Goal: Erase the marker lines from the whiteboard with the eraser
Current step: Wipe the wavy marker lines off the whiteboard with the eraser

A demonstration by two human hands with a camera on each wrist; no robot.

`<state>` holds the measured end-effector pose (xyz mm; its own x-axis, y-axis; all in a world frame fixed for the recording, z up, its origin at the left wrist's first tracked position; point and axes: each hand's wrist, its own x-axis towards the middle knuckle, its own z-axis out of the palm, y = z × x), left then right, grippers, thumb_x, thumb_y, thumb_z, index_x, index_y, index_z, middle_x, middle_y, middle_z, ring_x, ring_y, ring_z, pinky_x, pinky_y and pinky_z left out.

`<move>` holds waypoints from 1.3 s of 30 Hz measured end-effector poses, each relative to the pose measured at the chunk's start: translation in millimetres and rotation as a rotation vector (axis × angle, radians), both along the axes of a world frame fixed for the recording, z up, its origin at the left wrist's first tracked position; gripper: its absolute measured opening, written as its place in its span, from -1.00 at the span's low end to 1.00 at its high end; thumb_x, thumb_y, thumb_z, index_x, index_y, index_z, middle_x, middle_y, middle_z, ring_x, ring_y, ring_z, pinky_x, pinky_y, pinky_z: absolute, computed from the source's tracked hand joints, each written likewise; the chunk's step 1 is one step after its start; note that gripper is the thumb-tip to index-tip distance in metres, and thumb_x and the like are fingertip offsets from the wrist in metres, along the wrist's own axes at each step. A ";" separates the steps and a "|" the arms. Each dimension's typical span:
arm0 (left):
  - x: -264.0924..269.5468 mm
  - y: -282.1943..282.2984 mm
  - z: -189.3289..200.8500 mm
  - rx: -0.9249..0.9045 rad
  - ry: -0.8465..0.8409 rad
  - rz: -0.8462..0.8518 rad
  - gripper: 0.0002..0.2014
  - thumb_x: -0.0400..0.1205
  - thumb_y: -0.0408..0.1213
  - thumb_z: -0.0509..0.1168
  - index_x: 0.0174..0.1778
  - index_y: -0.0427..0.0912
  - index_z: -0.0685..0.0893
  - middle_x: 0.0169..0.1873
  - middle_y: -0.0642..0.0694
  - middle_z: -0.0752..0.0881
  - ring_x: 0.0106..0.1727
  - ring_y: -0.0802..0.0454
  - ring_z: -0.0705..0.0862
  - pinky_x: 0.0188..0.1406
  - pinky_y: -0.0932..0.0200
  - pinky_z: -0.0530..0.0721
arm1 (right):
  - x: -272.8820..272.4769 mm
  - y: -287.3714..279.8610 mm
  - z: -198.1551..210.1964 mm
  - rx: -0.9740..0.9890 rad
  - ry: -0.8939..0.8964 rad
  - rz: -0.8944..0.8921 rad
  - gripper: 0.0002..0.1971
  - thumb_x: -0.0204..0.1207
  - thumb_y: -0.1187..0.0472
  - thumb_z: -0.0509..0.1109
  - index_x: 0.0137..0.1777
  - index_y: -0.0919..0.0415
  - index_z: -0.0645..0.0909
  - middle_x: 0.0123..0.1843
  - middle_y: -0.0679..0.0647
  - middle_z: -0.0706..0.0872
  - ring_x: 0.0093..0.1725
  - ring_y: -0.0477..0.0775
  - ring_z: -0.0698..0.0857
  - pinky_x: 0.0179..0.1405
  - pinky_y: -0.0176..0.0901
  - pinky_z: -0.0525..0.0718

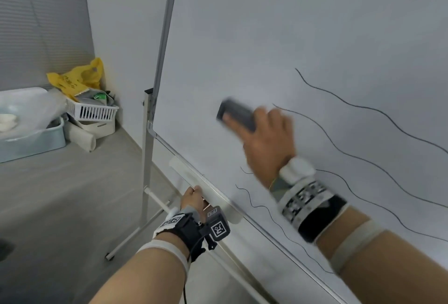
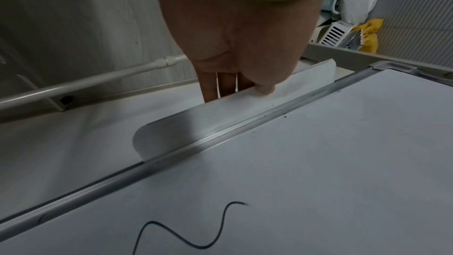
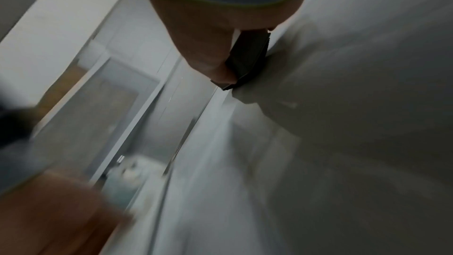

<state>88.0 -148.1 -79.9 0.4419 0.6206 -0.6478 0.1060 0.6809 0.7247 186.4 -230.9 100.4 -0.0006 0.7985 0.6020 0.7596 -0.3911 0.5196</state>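
Standing on its frame, the whiteboard [image 1: 291, 25] is clean over its upper and left parts, so the job looks partly done. Four wavy marker lines [image 1: 363, 107] remain by my count across the right and lower area, two of them cut short at their left ends; more may lie out of view. One right hand [image 1: 266, 139] grips the single dark eraser [image 1: 236, 114], fingers curled round it, pressing it flat to the board just left of the lines. One left hand [image 2: 235, 46] pinches the tray [image 2: 196, 121] under the board's bottom edge, thumb on top.
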 end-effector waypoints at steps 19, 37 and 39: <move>32.9 -95.2 1.7 -0.413 -0.268 0.245 -0.86 0.80 -0.14 0.13 0.22 -0.06 0.49 -0.08 -0.25 0.57 -0.31 -0.27 0.76 0.34 -0.37 0.61 | 22.9 -35.0 86.4 0.273 0.032 -0.056 -0.25 0.33 0.30 0.34 0.54 -0.27 0.52 0.22 0.21 0.57 0.09 0.30 0.50 0.01 0.06 0.31; 42.6 -131.8 -4.4 -0.338 -0.223 0.377 -0.57 0.80 -0.20 0.06 0.64 0.02 0.33 -0.13 -0.31 0.65 -0.22 -0.23 0.72 0.25 -0.39 0.66 | 27.8 -82.8 107.9 0.292 0.000 -0.007 -0.26 0.31 0.32 0.25 0.48 -0.30 0.56 0.20 0.20 0.61 0.12 0.32 0.55 0.03 0.08 0.24; 46.7 -133.8 -7.6 -0.333 -0.230 0.362 -0.56 0.82 -0.17 0.02 0.66 0.04 0.27 -0.08 -0.29 0.67 -0.18 -0.24 0.71 0.24 -0.42 0.66 | 31.5 -84.7 118.4 0.323 0.002 -0.054 -0.25 0.34 0.33 0.28 0.52 -0.29 0.51 0.26 0.21 0.59 0.15 0.35 0.56 0.06 0.07 0.23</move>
